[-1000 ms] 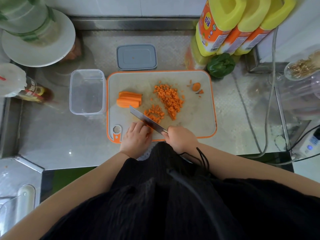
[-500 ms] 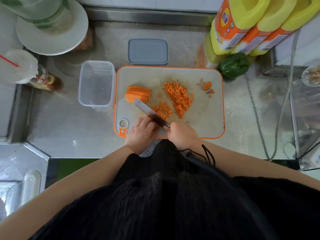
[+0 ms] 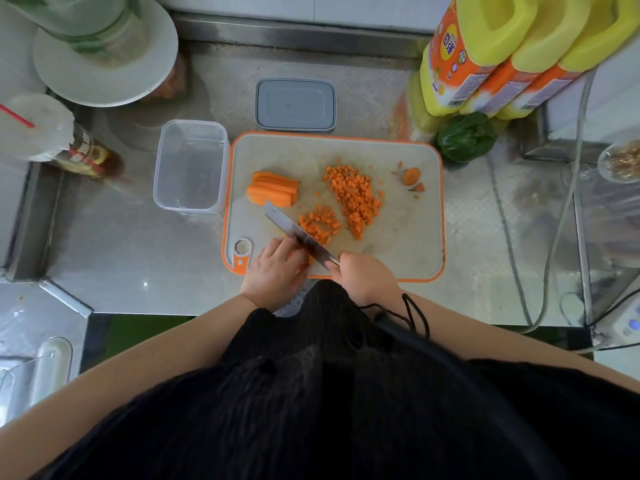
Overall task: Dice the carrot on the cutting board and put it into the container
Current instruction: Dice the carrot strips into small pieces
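An orange-rimmed cutting board (image 3: 408, 237) holds a stack of carrot slabs (image 3: 273, 192) at its left, a large heap of diced carrot (image 3: 355, 197) in the middle and a smaller heap (image 3: 318, 225) beside the knife. My right hand (image 3: 367, 277) grips the knife (image 3: 298, 233), whose blade slants toward the slabs. My left hand (image 3: 277, 266) holds carrot strips against the blade at the board's near edge; the strips are mostly hidden under my fingers. The clear container (image 3: 190, 166) stands empty just left of the board.
The container's grey lid (image 3: 295, 103) lies behind the board. Carrot ends (image 3: 411, 176) sit at the board's far right. A green pepper (image 3: 465, 138) and yellow oil jugs (image 3: 502, 53) stand back right. Bottles, a cup (image 3: 34, 128) and a white plate (image 3: 104, 53) crowd the back left. Cables (image 3: 509, 237) run along the right.
The knife keeps chopping at the near edge and the smaller heap of dice has grown slightly. The camera has shifted, so everything sits differently in the view.
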Available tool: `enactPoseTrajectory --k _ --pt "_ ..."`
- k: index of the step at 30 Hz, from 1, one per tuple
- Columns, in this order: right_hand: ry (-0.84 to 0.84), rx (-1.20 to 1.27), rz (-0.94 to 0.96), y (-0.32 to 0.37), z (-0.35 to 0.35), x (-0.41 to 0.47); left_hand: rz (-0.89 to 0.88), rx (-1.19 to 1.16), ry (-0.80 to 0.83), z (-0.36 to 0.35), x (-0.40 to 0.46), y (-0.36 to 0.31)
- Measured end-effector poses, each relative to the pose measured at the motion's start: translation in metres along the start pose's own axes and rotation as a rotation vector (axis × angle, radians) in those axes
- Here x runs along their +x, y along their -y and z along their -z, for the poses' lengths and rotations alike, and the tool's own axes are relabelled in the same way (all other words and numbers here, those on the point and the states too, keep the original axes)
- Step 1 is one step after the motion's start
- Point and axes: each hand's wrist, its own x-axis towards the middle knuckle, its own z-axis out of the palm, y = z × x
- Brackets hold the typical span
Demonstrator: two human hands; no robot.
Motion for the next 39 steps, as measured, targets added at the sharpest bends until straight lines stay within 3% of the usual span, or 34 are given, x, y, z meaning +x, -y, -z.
enactPoseTrajectory --k 10,16,21,28,39 --pt "0.060 -0.030 -0.042 0.012 -0.006 0.017 0.052 -0.082 0.047 -0.004 0.000 0.007" --pt "-0.018 -0.019 -0.037 0.012 -0.010 0.021 0.020 -0.092 0.009 -0.003 0.000 0.005" --pt "-0.044 0.156 -0.066 0.000 0.000 0.027 -0.021 -0.080 -0.021 -0.005 -0.002 0.006" --pt "-0.121 0.081 -0.003 -0.002 0.001 0.015 -0.012 -0.037 -0.022 -0.002 -0.004 0.004" --pt "-0.010 0.014 -0.020 0.008 -0.009 0.008 0.012 -0.046 0.023 -0.005 -0.005 0.007"
